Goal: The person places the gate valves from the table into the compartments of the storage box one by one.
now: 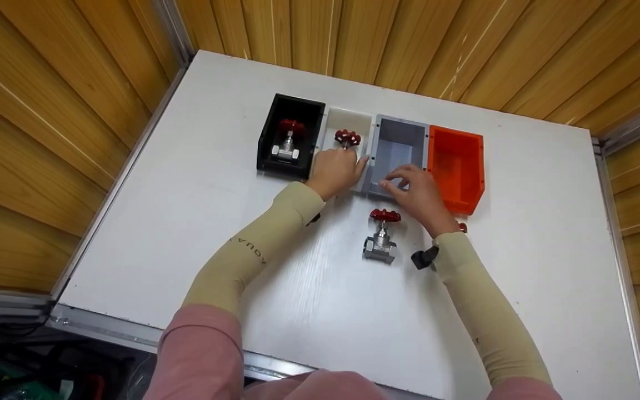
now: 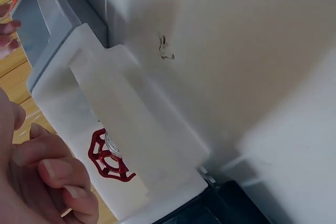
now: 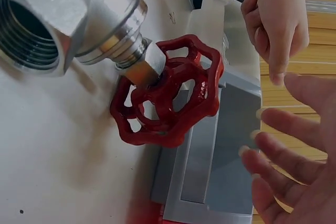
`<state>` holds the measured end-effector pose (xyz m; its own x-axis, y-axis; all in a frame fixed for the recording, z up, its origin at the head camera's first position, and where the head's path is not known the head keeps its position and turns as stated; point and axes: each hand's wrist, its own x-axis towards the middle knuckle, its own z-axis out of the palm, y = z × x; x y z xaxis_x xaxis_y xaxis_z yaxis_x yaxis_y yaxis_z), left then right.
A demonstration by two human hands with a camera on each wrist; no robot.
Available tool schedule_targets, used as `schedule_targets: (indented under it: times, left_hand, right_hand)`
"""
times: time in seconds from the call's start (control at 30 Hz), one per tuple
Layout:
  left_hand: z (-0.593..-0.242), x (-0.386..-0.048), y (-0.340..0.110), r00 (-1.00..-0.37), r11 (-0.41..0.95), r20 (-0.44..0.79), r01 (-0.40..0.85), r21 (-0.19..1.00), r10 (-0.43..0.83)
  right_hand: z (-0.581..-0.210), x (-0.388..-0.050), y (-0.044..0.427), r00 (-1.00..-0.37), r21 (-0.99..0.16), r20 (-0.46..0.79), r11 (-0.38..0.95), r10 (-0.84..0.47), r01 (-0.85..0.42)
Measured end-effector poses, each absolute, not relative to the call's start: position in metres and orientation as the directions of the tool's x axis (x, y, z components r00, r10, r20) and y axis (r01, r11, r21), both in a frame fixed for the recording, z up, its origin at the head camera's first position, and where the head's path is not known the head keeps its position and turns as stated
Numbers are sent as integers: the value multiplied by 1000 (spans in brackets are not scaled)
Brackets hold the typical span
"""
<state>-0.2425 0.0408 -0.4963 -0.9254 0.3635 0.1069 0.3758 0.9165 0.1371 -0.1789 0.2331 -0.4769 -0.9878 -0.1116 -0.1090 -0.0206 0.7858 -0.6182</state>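
Observation:
My left hand is over the white bin, fingers loosely curled and holding nothing. A valve's red handwheel shows inside that bin; its body is largely hidden. My right hand, empty with fingers spread, hovers over the near part of the grey-blue bin. Below it on the table stands a silver valve with a red handwheel. A red handwheel appears large in the right wrist view, apart from the hand.
The black bin at left holds another valve. An orange bin stands at the right end of the row. A bit of red shows behind my right wrist. Wooden panels border the white table.

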Motion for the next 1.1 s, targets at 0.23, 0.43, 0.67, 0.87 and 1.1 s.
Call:
schedule_targets:
  times: [0.23, 0.43, 0.67, 0.87, 1.1]
  left_hand:
    - [-496, -243, 45, -930, 918, 87, 368, 149, 358]
    - [-496, -244, 48, -932, 917, 54, 363, 165, 359]
    - [-495, -244, 51, -931, 915, 59, 366, 170, 361]
    - [-498, -244, 54, -931, 917, 89, 364, 166, 354]
    - [-500, -245, 59, -928, 915, 67, 373, 155, 367]
  right_hand:
    - [-475, -167, 234, -959, -560, -258, 827, -119, 48]
    - [-476, -153, 234, -924, -480, -366, 873, -112, 84]
    - [-482, -141, 229, -920, -401, -378, 914, -106, 60]
    - [-489, -133, 224, -926, -390, -366, 919, -93, 62]
    - [-497, -119, 217, -944, -340, -312, 940, -110, 3]
